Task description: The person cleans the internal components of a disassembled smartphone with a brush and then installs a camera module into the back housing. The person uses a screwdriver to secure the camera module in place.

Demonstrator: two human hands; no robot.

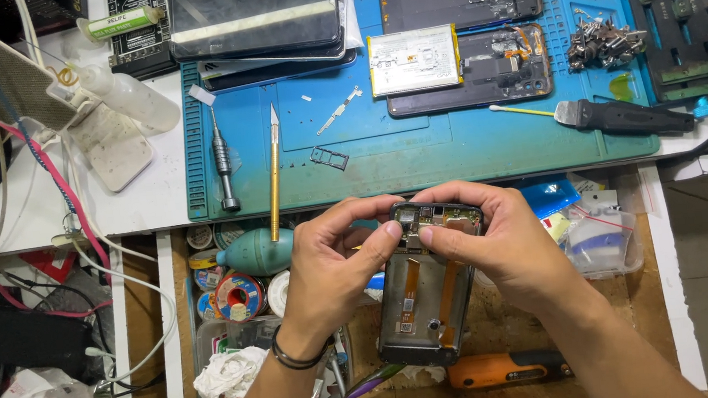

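Note:
Both hands hold an opened phone frame (427,300) over an open drawer, its inside facing up with orange flex cables showing. My left hand (330,266) grips the frame's upper left, thumb pressing near the top edge. My right hand (497,241) grips the upper right, thumb on the top part beside the left thumb. A dark band circles my left wrist.
A blue work mat (419,154) on the white bench carries a gold craft knife (274,172), a small screwdriver (223,164), a SIM tray (329,157), a white battery (414,61), two more phone frames, a black brush (623,115) and a cotton swab. The drawer holds tape rolls, a teal blower (257,252) and an orange tool (509,369).

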